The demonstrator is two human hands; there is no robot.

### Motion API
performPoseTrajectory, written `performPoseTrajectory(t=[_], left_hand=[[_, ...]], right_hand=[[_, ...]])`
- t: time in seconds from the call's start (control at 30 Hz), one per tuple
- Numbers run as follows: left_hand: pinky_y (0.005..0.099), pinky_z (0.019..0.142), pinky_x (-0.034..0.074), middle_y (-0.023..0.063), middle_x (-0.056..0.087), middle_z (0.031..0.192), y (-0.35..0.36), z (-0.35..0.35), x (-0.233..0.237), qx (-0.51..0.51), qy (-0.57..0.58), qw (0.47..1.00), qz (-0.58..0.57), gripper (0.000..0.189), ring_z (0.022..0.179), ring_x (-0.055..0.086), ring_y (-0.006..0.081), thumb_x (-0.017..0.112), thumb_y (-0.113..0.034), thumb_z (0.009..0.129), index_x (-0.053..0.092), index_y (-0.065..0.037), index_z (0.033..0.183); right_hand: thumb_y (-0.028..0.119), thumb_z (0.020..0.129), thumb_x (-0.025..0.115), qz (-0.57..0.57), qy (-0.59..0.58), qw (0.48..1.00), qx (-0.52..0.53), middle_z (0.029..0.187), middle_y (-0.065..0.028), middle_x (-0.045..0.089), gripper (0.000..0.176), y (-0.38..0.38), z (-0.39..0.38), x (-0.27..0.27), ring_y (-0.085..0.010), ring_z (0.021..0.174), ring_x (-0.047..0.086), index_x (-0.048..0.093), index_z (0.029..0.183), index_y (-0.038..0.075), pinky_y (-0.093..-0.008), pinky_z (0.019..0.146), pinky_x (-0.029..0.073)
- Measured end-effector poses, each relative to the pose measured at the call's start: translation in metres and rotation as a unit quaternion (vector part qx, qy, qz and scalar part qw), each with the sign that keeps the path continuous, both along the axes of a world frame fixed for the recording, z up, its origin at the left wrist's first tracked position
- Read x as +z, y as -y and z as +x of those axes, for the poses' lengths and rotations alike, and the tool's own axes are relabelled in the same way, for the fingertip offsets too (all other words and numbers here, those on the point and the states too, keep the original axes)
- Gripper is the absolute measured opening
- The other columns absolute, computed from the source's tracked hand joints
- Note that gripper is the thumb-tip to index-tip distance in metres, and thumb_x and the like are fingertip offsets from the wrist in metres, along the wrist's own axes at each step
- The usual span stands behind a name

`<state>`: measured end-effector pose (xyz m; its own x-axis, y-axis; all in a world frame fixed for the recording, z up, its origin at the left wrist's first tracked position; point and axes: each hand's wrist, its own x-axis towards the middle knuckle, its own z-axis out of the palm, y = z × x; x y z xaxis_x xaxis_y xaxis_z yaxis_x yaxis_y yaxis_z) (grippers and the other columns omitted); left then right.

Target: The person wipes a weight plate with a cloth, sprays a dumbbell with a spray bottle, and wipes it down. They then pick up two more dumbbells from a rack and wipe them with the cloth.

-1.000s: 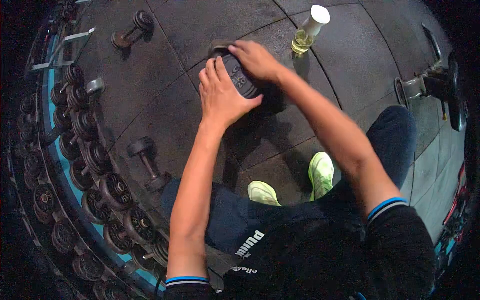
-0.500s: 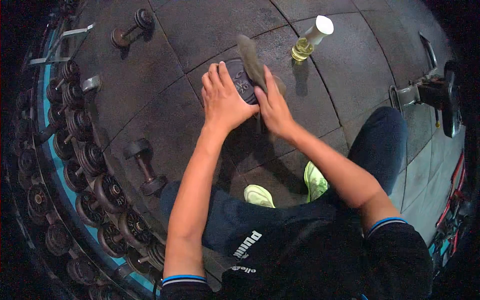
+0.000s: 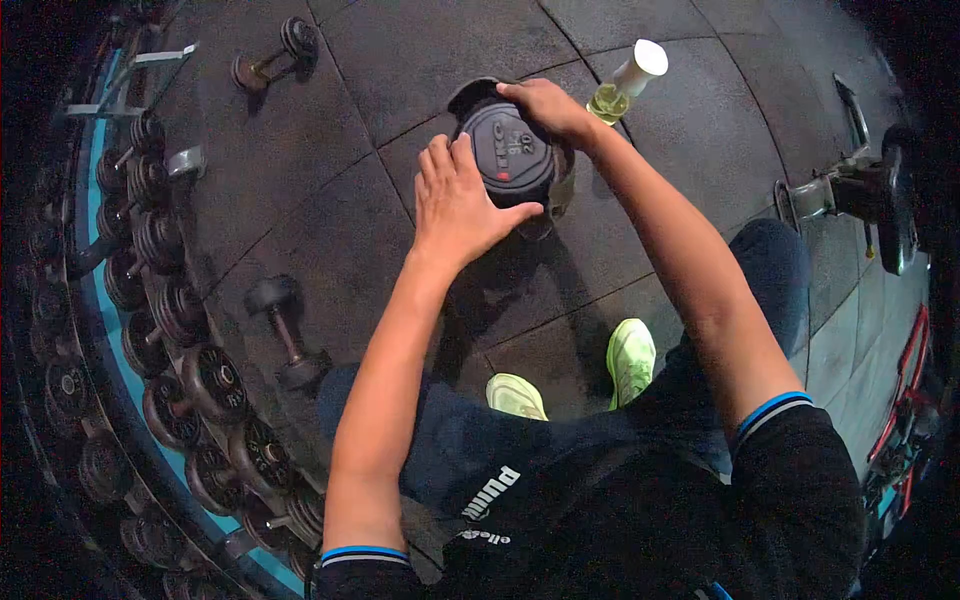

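A dark dumbbell (image 3: 515, 155) stands on end on the floor, its round face marked 20 turned up toward me. My left hand (image 3: 455, 205) grips its near left side, fingers along the rim and thumb across the near edge. At the far right rim, my right hand (image 3: 548, 108) presses a dark cloth (image 3: 472, 96) against the dumbbell's head. The cloth bends round the far side, and another part of it shows at the right. The right fingertips are partly hidden. Just right of that hand stands a bottle (image 3: 612, 98) of yellow liquid with a white top.
A rack (image 3: 140, 395) with several dumbbells runs along the left. One loose dumbbell (image 3: 288, 335) lies near my left knee, and another dumbbell (image 3: 275, 55) lies far left. Gym equipment (image 3: 870, 190) stands at the right. My shoes (image 3: 630, 360) are close below.
My right hand has moved up to the dumbbell's far rim, and the raised cloth now bends round its head. The top face is more exposed. My left hand stays at the side.
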<state>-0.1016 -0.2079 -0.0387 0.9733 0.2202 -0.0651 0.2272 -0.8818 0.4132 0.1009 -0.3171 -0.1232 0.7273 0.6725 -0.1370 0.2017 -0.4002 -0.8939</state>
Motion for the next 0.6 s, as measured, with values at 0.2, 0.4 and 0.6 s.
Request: performPoseTrajectory(t=[0.2,0.4,0.6], left_hand=[[0.047,0.12,0.031,0.0228,0.035,0.156,-0.025,0.02,-0.026,-0.122,0.138,0.983,-0.01,0.124,0.144,0.034,0.0403,0.09,-0.053,0.057,0.031,0.003,0.151],[0.0466,0.118,0.033,0.0219,0.035,0.155,-0.021,0.019,-0.025,-0.105,0.124,0.987,-0.011,0.129,0.142,0.036,0.039,0.091,-0.052,0.055,0.027,0.004,0.153],[0.0466,0.118,0.034,0.0231,0.034,0.155,-0.021,0.021,-0.028,-0.107,0.128,0.986,-0.015,0.129,0.143,0.035,0.0398,0.091,-0.051,0.055,0.026,0.004,0.153]], right_hand=[[0.045,0.101,0.051,-0.051,0.047,0.992,-0.11,0.095,-0.0308,0.067,0.054,0.005,-0.034,0.026,-0.0476,0.096,0.065,0.069,0.098,-0.006,-0.0482,0.086,0.049],[0.027,0.104,0.05,0.108,0.059,0.967,-0.225,0.138,-0.0301,0.054,0.046,0.035,-0.125,0.021,-0.0448,0.129,0.052,0.052,0.138,-0.004,-0.0432,0.108,0.041],[0.02,0.106,0.047,0.062,0.111,0.965,-0.228,0.145,-0.0264,0.052,0.045,0.06,-0.167,0.021,-0.0371,0.139,0.047,0.046,0.145,-0.003,-0.0368,0.113,0.036]])
